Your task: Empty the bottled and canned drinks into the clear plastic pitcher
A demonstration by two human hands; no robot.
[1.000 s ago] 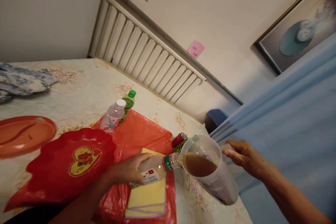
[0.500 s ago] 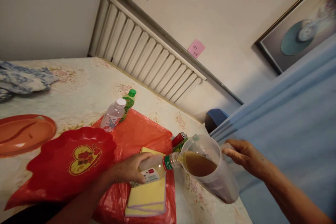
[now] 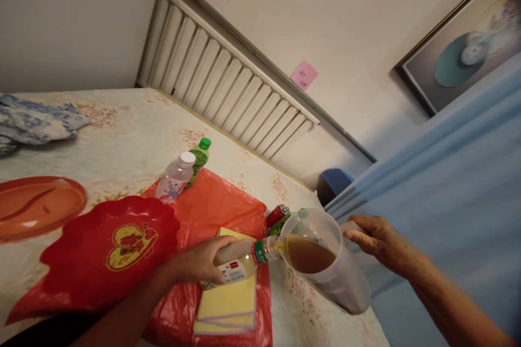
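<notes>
My left hand (image 3: 214, 260) is wrapped round a clear plastic bottle (image 3: 236, 268) with a white and green label, tilted so its open mouth meets the rim of a pitcher. My right hand (image 3: 372, 238) grips the handle of that translucent plastic pitcher (image 3: 345, 282), which leans toward the bottle. Brown liquid (image 3: 311, 256) lies inside the pitcher, and a yellowish stream shows at the bottle's mouth. Beneath the bottle, folded yellow cloths (image 3: 228, 303) rest on a red plastic bag (image 3: 220, 200). Behind the pitcher are a red can (image 3: 277, 216) and something green, partly hidden.
A red scalloped tray (image 3: 85, 249) sits at left, beside an orange lid (image 3: 36, 209). A white-capped bottle (image 3: 175, 179) and a green-capped bottle (image 3: 201, 154) stand behind the bag. Patterned cloth (image 3: 36, 122) lies far left. A blue curtain (image 3: 456, 200) hangs at right.
Almost nothing differs. Both hands keep the bottle and pitcher in the same tilted pose, with only a very slight shift of the view.
</notes>
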